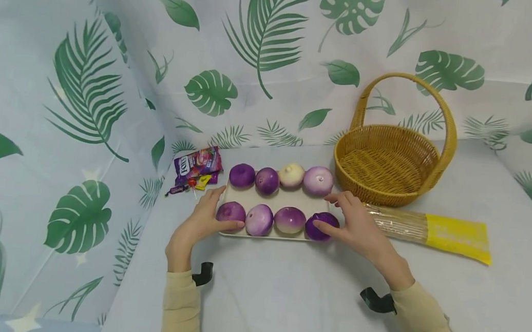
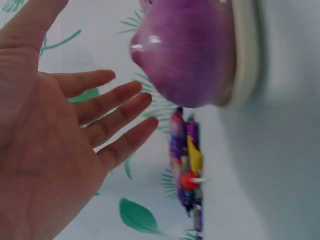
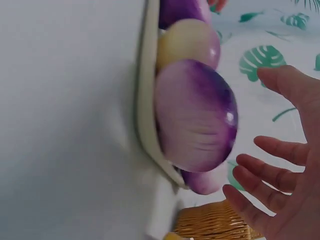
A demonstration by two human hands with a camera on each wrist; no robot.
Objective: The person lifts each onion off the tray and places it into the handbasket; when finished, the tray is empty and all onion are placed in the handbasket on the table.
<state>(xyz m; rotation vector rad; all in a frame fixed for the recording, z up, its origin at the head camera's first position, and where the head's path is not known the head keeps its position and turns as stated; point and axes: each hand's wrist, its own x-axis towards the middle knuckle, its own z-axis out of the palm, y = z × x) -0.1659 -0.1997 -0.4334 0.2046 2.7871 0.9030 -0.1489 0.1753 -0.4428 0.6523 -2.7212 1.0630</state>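
A shallow white tray [image 1: 277, 202] holds several onions in a back row and a front row. Most are purple, like the dark onion [image 1: 242, 175] at the back left; one pale onion [image 1: 291, 175] is cream-coloured. At the tray's left end is my left hand [image 1: 199, 220], fingers spread, its thumb over the front-left onion [image 1: 230, 212]. In the left wrist view, a gap separates those fingers from the purple onion [image 2: 190, 50]. My right hand [image 1: 361, 228] hovers at the right end, thumb overlapping the dark front-right onion [image 1: 319, 227]. The right wrist view has its relaxed fingers apart from the nearest onion [image 3: 195, 117].
A wicker basket [image 1: 386, 164] with a tall handle stands behind and right of the tray. In front of it lies a yellow-ended pack of noodles [image 1: 457, 236]. Purple candy bags [image 1: 198, 164] and a red lollipop [image 1: 193, 182] lie at the back left, near the leaf-print backdrop.
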